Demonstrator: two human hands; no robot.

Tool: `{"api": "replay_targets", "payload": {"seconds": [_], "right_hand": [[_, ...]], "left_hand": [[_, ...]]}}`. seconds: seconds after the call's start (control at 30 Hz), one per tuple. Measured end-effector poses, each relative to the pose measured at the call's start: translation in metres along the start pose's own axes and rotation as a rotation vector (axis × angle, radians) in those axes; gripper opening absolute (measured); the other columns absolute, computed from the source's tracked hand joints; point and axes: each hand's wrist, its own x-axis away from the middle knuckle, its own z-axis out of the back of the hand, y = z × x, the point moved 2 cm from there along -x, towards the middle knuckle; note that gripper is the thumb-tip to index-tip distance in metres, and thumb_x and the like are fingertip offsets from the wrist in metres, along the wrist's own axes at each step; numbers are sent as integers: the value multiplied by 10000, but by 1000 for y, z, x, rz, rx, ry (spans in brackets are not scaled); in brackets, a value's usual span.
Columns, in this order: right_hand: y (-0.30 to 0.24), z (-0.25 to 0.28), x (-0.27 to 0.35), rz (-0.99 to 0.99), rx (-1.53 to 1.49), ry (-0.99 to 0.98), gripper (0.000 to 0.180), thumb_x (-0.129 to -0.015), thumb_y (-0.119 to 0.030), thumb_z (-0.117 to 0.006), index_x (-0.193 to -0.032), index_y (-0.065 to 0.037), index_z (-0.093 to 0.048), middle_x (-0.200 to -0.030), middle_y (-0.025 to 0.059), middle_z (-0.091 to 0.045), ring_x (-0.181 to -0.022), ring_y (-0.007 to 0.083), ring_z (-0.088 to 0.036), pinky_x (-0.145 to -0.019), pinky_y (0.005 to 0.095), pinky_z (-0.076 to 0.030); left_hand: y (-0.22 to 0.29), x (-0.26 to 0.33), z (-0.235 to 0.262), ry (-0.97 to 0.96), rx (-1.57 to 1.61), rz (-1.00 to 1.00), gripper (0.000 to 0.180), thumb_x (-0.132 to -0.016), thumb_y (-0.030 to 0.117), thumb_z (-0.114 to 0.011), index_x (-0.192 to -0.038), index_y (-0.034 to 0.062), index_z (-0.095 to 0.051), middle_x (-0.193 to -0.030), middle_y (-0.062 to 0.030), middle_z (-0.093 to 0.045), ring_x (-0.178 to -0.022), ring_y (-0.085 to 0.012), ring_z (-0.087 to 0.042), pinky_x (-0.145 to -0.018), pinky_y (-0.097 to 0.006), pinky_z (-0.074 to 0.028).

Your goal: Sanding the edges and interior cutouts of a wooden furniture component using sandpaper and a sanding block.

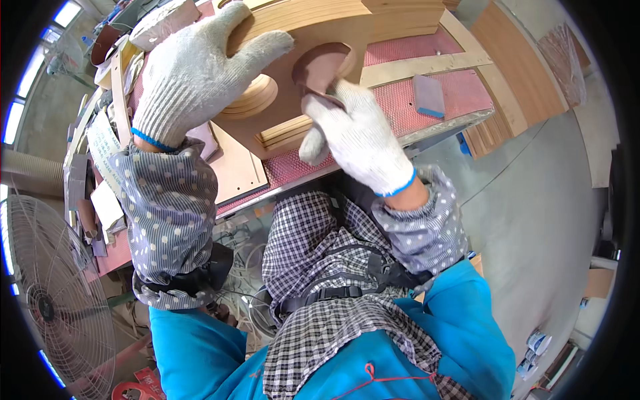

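A pale wooden workpiece (373,28) with curved, moulded parts stands on the bench in front of me. My left hand (193,70), in a white knit glove, rests at its left side with thumb and forefinger spread wide; the other fingers are partly hidden. In my right hand (357,130), gloved too, is a reddish-brown piece of sandpaper (321,67), bent and pinched between the fingers. The sandpaper lies against the front of the workpiece, beside a rounded wooden knob (257,95). A grey-and-blue sanding block (429,97) sits to the right of that hand.
Red bubbled matting covers the bench (477,97). Sandpaper scraps and strips (103,207) are heaped along its left side. A large wire-caged fan (57,300) stands at lower left. Wooden boards (517,57) lie at the right, beyond the bench edge.
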Motion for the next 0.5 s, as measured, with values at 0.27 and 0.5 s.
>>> {"api": "replay_targets", "payload": {"seconds": [0.27, 0.5], "right_hand": [[11, 17, -10, 115, 571, -78, 246, -960, -101, -501, -1086, 61, -635, -877, 197, -708, -693, 286, -728, -686, 408, -582], [4, 14, -33, 378, 1161, -19, 145, -880, -115, -584, -919, 5, -654, -794, 268, -670, -772, 441, -692, -693, 504, -570]], "left_hand": [[-1, -2, -1, -8, 22, -20, 600, -958, 555, -661, -1250, 31, -659, -974, -186, -740, -897, -304, -749, -800, -395, -565], [-9, -5, -3, 6, 38, -21, 578, -964, 555, -650, -1221, 37, -666, -959, -177, -738, -883, -290, -748, -794, -400, -563]]}}
